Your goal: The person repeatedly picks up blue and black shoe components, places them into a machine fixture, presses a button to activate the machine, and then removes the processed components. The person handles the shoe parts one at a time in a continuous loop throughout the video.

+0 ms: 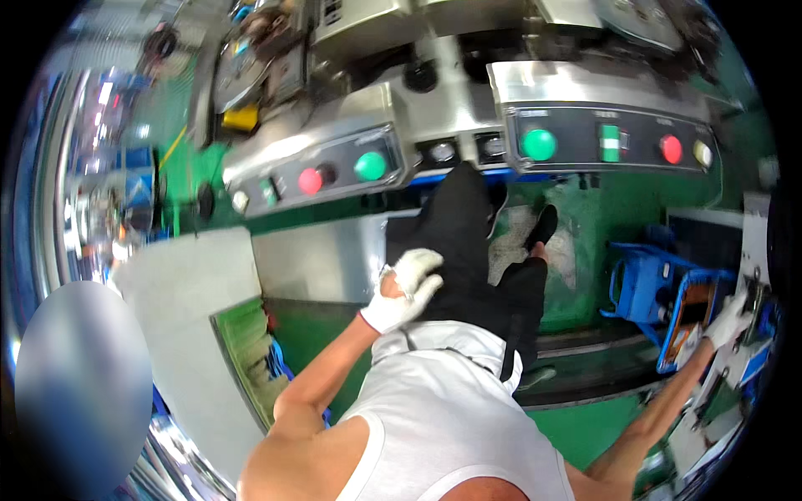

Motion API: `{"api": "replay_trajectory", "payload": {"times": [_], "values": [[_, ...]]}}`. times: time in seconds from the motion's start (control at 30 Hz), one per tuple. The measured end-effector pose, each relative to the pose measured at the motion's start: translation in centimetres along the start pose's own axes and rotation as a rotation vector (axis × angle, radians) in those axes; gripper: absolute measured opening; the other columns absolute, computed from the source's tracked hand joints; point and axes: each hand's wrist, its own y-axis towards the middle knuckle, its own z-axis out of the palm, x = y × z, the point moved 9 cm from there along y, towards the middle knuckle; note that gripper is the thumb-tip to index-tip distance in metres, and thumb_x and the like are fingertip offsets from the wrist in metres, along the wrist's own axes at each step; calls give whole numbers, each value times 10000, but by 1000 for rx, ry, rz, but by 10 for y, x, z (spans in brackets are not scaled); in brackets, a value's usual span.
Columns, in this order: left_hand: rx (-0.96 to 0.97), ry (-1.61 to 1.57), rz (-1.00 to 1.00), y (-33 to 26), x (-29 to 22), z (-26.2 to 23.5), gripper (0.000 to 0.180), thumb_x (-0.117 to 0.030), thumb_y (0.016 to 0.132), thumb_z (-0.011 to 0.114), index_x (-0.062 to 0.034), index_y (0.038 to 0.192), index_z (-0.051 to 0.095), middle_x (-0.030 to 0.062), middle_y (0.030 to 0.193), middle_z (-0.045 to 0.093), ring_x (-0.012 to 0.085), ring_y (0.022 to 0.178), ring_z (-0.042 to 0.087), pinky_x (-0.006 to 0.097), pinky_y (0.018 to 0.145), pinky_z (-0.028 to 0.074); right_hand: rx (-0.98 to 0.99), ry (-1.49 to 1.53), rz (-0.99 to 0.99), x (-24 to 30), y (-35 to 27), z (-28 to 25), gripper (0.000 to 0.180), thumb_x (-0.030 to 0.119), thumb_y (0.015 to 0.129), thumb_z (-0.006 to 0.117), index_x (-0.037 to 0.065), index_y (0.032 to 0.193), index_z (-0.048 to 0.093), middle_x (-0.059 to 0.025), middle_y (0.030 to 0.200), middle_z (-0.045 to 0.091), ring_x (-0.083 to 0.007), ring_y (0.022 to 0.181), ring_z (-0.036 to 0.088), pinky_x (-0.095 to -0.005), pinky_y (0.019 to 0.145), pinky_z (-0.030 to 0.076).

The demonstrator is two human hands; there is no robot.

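My left hand (403,290), in a white glove with some bare skin showing, hovers in front of my lap near my dark trousers (458,242). Its fingers and thumb stand apart and nothing shows between them. Far out to the right stretches my right arm. My right hand (728,322), also white-gloved, is beside dark metal parts (756,301) on a light surface. Its fingertips are small and blurred there, so whether it grips one of these parts is unclear.
Two metal control panels stand ahead, with a green button (370,166) on the left one and a red button (671,149) on the right. A blue plastic stool (643,280) is at right. A pale grey table (180,317) and a green-edged tray (238,342) lie left.
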Motion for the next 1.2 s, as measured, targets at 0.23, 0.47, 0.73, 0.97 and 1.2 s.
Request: {"api": "replay_trajectory", "payload": {"times": [0.23, 0.47, 0.73, 0.97, 1.2], "values": [[-533, -142, -814, -210, 224, -65, 334, -127, 967, 703, 5, 1269, 652, 172, 1207, 695, 296, 1083, 712, 386, 959, 556, 985, 152, 285, -21, -346, 157, 829, 292, 1006, 741, -32, 1620, 288, -148, 1208, 630, -189, 978, 657, -350, 843, 629], [-794, 594, -1621, -594, 258, -43, 561, -331, 910, 735, -47, 1371, 590, 216, 1341, 624, 410, 1242, 586, 526, 1030, 491, 1348, -227, -302, 71, -454, 208, 820, 299, 1004, 735, -23, 1623, 304, -199, 1650, 367, -275, 1275, 603, -368, 929, 619], [-779, -44, -2487, -857, 202, 3, 974, -766, 957, 485, 7, 1550, 479, 276, 1551, 504, 423, 1432, 486, 509, 1146, 432, 1243, -867, -1133, 129, -428, 272, 773, 473, 986, 680, 80, 1597, 416, -227, 1551, 509, -378, 1355, 549, -462, 1082, 483], [-899, 182, -2439, -926, 261, 30, 776, -571, 1004, 493, -92, 1610, 415, 269, 1552, 500, 429, 1395, 525, 512, 1149, 439, 1307, -891, -844, 172, -417, 265, 675, 406, 997, 712, 146, 1571, 471, -167, 1505, 566, -282, 1115, 692, -394, 797, 615], [-683, 512, -2108, -817, 230, -8, 506, -445, 1103, 412, -70, 1211, 735, 187, 1241, 696, 403, 1120, 667, 532, 917, 544, 1267, -768, -910, 189, -426, 227, 703, 442, 973, 700, 58, 1530, 511, -232, 1414, 647, -308, 1109, 703, -422, 953, 547]]}}
